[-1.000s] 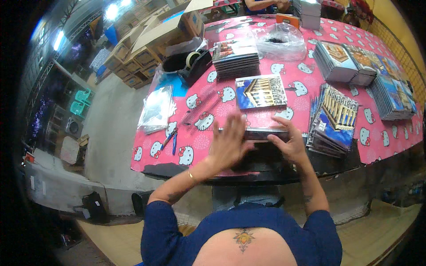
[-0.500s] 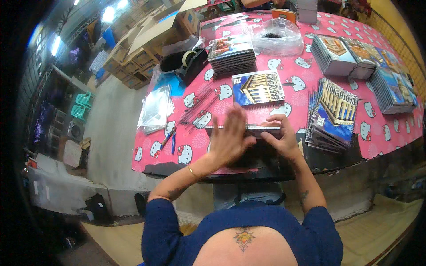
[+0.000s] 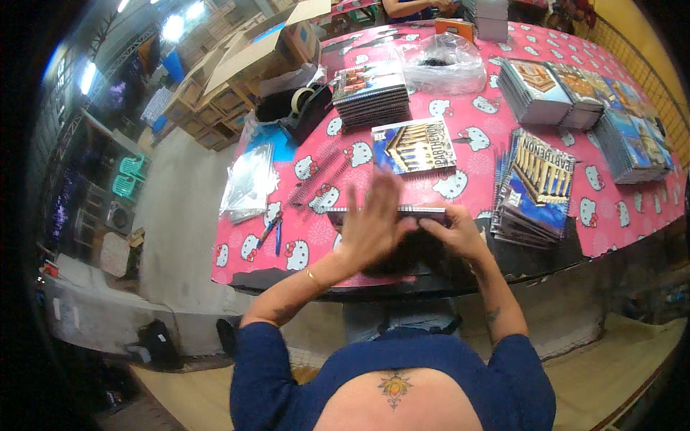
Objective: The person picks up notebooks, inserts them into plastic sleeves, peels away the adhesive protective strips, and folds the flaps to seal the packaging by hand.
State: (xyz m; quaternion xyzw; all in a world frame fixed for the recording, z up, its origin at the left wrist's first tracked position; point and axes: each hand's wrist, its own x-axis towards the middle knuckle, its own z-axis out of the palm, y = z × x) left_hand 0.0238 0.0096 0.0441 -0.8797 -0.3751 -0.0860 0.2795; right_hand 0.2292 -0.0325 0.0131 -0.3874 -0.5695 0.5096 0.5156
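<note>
Head view: a spiral-bound notebook (image 3: pixel 392 213) lies flat at the near edge of the pink patterned tablecloth (image 3: pixel 632 208), directly before the person, its long axis running from 9 to 3 o'clock and its bound far edge facing 12 o'clock. Compared with one second earlier, the left hand (image 3: pixel 374 224) has lifted slightly and spread, fingers extended and blurred, palm over the notebook's left half; judged from this, a pressing or smoothing stroke is in hand. The right hand (image 3: pixel 453 233) stays at the notebook's right end, fingers curled on its edge, grasping it. A single picture-cover notebook (image 3: pixel 415 146) lies at 12 o'clock; a stack of notebooks (image 3: pixel 535 188) at 3 o'clock; two pens (image 3: pixel 273 233) at 9 o'clock; a tape dispenser (image 3: pixel 305 108) at 11 o'clock.
</note>
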